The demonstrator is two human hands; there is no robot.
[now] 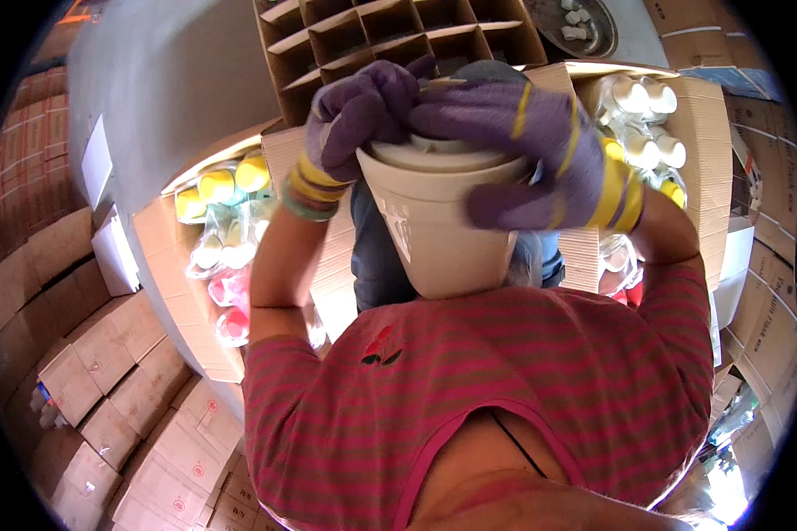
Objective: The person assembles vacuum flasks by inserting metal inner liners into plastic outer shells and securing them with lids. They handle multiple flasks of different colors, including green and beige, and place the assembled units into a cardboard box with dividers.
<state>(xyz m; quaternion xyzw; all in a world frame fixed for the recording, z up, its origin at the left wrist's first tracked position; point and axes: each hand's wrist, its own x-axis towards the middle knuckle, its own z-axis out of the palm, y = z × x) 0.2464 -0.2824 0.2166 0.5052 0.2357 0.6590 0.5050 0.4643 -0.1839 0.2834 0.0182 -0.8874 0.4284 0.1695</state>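
Observation:
A cream tapered container (pixel 443 234) with a round lid (pixel 438 157) leans upright against my striped shirt, between my legs. Both hands wear purple gloves with yellow bands. My left hand (pixel 363 115) is closed at the lid's left edge; whatever its curled fingers hold is hidden. Stretched across the top of the lid are the fingers of my right hand (pixel 540 146). Its thumb stands apart, over the container's right wall, and looks smeared by motion. The far side of the lid is hidden behind the gloves.
Beyond my hands stands a divided cardboard carton (pixel 354 40). Open boxes of plastic-wrapped, colour-capped goods flank me, left (pixel 226 208) and right (pixel 642 124). A round metal basin (pixel 584 31) holds small white pieces. Stacked cartons (pixel 106 354) line both sides.

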